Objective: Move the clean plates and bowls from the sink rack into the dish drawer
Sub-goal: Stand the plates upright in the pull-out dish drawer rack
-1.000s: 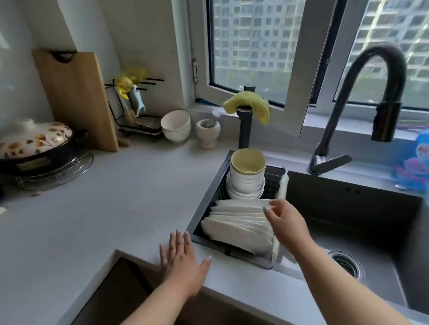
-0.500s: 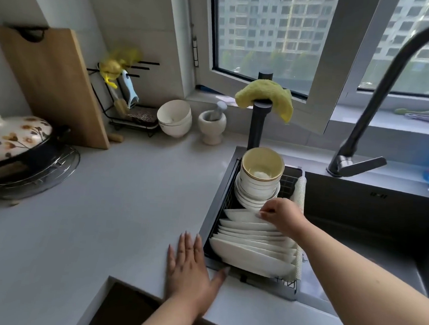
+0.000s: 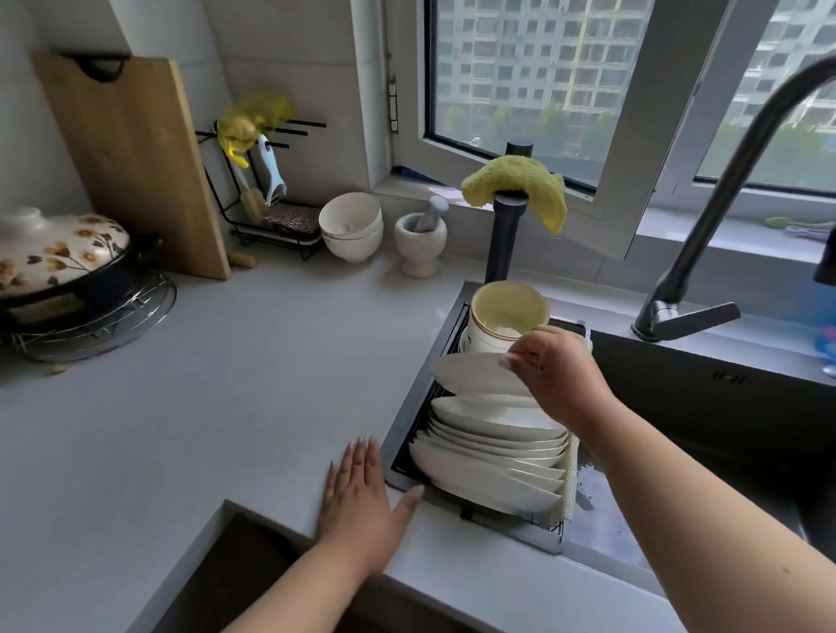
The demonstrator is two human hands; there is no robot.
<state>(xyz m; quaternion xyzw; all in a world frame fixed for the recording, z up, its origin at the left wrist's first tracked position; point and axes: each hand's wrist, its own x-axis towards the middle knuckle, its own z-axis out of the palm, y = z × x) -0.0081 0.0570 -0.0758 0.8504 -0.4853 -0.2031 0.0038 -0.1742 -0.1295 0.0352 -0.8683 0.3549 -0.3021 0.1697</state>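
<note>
A black sink rack (image 3: 399, 467) sits in the left end of the sink and holds a row of white plates (image 3: 490, 460) standing on edge. Behind them is a stack of cream bowls (image 3: 506, 314). My right hand (image 3: 557, 373) pinches the rim of one white plate (image 3: 471, 373) and holds it lifted just above the row. My left hand (image 3: 363, 501) lies flat on the grey counter by the rack's front left corner, fingers spread, holding nothing. The dish drawer is not in view.
A black faucet (image 3: 737, 189) arches over the dark sink (image 3: 722, 432). A yellow cloth (image 3: 517, 185) hangs on a black post behind the rack. Two white bowls (image 3: 350, 224), a mortar (image 3: 420, 240), a cutting board (image 3: 132, 162) and a flowered pot (image 3: 43, 254) stand on the counter.
My right hand has closed on the rearmost plate and raised it out of the row. The left hand stays flat on the counter. The view has shifted closer.
</note>
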